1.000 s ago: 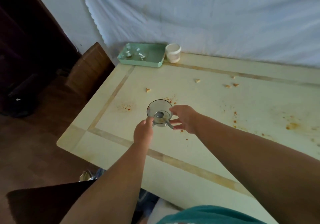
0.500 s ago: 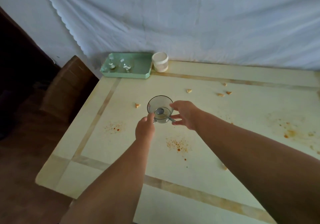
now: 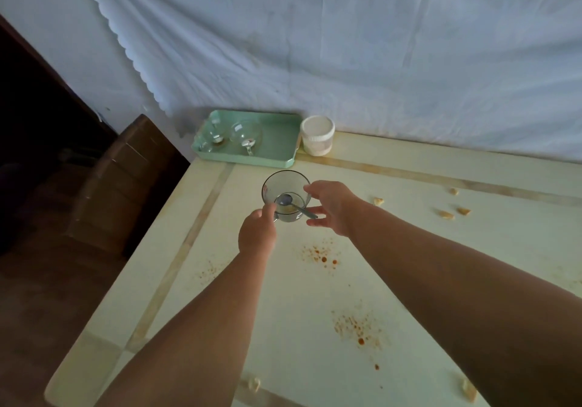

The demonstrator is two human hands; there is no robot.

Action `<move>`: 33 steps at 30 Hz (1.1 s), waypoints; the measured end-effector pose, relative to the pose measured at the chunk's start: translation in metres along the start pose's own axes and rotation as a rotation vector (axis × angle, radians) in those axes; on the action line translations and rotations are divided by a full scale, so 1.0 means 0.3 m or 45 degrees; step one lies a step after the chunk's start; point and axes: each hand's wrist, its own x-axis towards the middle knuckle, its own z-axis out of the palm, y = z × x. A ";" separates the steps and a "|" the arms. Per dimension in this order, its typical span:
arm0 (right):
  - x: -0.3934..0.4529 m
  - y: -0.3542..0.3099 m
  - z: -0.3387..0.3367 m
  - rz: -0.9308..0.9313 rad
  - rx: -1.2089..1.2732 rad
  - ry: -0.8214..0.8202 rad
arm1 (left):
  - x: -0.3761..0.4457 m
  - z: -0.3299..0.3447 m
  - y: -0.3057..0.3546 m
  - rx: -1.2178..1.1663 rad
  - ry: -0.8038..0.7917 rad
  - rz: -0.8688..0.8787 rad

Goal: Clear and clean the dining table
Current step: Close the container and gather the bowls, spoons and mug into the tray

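A clear glass cup (image 3: pixel 285 186) with a metal spoon (image 3: pixel 294 205) and some residue inside is held above the cream dining table (image 3: pixel 283 328). My left hand (image 3: pixel 256 233) grips the cup at its near left side, where the handle seems to be. My right hand (image 3: pixel 332 206) steadies the cup's right rim with thumb and fingers. A mint green tray (image 3: pixel 277 146) at the table's far left corner holds two glass cups (image 3: pixel 244 135) with spoons. Orange sauce spots (image 3: pixel 321 253) and food crumbs (image 3: pixel 447 214) lie scattered over the table.
A white lidded jar (image 3: pixel 316 135) stands right beside the tray against a hanging white cloth (image 3: pixel 346 44). A brown wooden chair (image 3: pixel 126 179) stands at the table's left side. More crumbs (image 3: pixel 253 384) lie near the front edge.
Both hands have carried the cup away from me toward the green tray. The view has moved forward, so the tray and jar look nearer.
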 end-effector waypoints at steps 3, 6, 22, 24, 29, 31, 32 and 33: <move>0.086 -0.069 0.054 -0.008 -0.009 -0.025 | 0.104 -0.027 0.026 -0.191 0.034 -0.116; 0.156 -0.129 0.088 -0.025 -0.051 -0.040 | 0.197 -0.036 0.068 -0.476 0.033 -0.247; 0.569 -0.305 0.123 -0.113 0.217 0.033 | 0.647 0.012 0.204 -0.297 0.050 -0.122; 0.612 -0.308 0.122 -0.100 0.264 0.039 | 0.683 0.027 0.209 -0.232 0.007 -0.087; 0.698 -0.301 0.113 -0.094 0.341 0.010 | 0.772 0.073 0.192 -0.094 0.017 -0.026; 0.718 -0.292 0.106 -0.078 0.356 0.005 | 0.788 0.087 0.191 0.003 -0.009 0.030; 0.728 -0.286 0.102 -0.069 0.364 0.006 | 0.797 0.098 0.187 0.047 -0.033 0.049; 0.736 -0.281 0.098 -0.063 0.367 0.002 | 0.805 0.104 0.184 0.090 -0.032 0.062</move>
